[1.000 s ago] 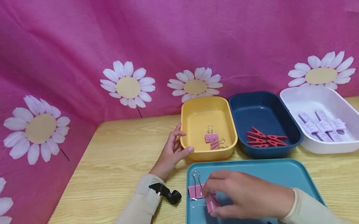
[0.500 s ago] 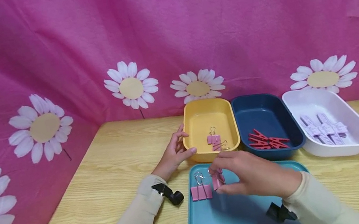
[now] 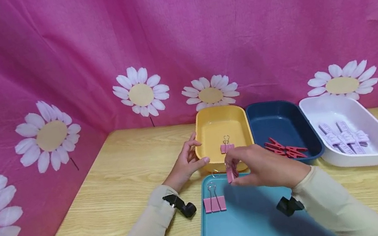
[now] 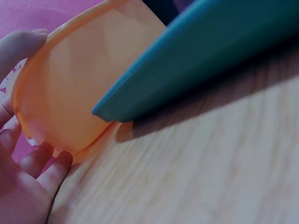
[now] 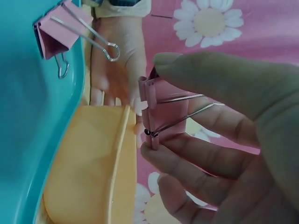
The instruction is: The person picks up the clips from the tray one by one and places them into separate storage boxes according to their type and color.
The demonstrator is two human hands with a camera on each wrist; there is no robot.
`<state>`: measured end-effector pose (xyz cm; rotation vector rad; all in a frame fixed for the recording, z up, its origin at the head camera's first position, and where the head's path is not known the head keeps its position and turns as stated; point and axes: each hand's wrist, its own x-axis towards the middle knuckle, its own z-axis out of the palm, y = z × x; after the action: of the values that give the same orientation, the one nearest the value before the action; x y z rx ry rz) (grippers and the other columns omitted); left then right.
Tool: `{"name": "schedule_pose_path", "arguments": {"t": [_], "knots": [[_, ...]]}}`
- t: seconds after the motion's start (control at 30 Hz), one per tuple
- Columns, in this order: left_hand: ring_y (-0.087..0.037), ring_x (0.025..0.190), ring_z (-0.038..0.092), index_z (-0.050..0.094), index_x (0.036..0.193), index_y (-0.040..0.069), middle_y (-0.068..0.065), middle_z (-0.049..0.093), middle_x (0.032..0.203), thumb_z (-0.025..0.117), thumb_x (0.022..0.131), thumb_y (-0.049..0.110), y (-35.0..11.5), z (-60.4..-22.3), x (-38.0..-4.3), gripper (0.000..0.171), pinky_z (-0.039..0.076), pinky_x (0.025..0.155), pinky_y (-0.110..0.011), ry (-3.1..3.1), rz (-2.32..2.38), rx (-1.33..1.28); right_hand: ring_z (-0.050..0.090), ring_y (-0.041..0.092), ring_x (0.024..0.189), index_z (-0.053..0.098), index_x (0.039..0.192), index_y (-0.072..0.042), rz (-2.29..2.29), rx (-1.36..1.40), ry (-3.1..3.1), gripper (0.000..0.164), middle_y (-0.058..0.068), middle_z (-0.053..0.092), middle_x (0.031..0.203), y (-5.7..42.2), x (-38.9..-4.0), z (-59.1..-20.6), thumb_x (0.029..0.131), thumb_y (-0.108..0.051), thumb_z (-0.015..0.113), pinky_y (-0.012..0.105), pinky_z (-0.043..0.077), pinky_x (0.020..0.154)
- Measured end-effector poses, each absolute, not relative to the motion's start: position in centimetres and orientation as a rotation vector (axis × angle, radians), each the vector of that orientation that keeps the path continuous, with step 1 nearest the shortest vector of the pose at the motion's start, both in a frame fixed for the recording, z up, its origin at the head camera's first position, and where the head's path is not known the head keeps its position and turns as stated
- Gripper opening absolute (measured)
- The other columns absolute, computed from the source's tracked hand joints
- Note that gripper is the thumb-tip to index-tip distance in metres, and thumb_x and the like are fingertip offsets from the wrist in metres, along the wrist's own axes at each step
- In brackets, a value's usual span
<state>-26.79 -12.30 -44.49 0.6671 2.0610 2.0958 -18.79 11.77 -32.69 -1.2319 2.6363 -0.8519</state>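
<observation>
My right hand (image 3: 264, 167) pinches a pink binder clip (image 5: 163, 109) between thumb and fingers, above the far edge of the teal tray (image 3: 257, 224) and in front of the yellow bin (image 3: 199, 131). The clip's wire handles show in the right wrist view. Another pink binder clip (image 3: 215, 204) lies on the tray's left part. In the yellow bin a pink binder clip (image 3: 227, 148) is visible; my right hand hides part of the bin. My left hand (image 3: 183, 164) holds the bin's near left corner, thumb on one side and fingers on the other.
Right of the yellow bin stands a navy bin (image 3: 269, 120) with red clothespins (image 3: 285, 149). Beyond it is a white bin (image 3: 376, 127) holding lilac clips (image 3: 344, 138). A pink flowered cloth (image 3: 174, 32) hangs behind the wooden table (image 3: 125, 167).
My right hand has lifted the binder clip off the tray and carried it away from me toward the yellow bin. The left hand stays at the bin's corner.
</observation>
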Motion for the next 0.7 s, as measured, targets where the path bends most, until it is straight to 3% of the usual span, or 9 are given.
{"name": "schedule_pose_path", "arguments": {"t": [0.47,0.7], "knots": [[-0.021,0.140,0.031,0.042,0.125,0.009,0.011,0.013,0.160,0.071,0.087,0.010,-12.2,-44.5,-26.8,0.047,0.035,0.109,-0.029,2.074,2.108,0.658,0.062,0.006,0.086,0.056,0.099,-0.019,-0.880,-1.241,2.695,0.034,-0.013,0.066,0.088,12.0,-21.2,-32.7,0.080,-0.031,0.080,0.026,0.055,0.076],[-0.022,0.141,0.031,0.039,0.128,0.004,0.011,0.011,0.160,0.069,0.089,0.010,-12.2,-44.2,-26.7,0.050,0.034,0.110,-0.031,2.076,2.076,0.637,0.061,0.011,0.087,0.056,0.099,-0.020,-0.899,-1.175,2.746,0.031,-0.012,0.065,0.091,11.8,-22.2,-32.8,0.081,-0.031,0.079,0.027,0.054,0.075]]}}
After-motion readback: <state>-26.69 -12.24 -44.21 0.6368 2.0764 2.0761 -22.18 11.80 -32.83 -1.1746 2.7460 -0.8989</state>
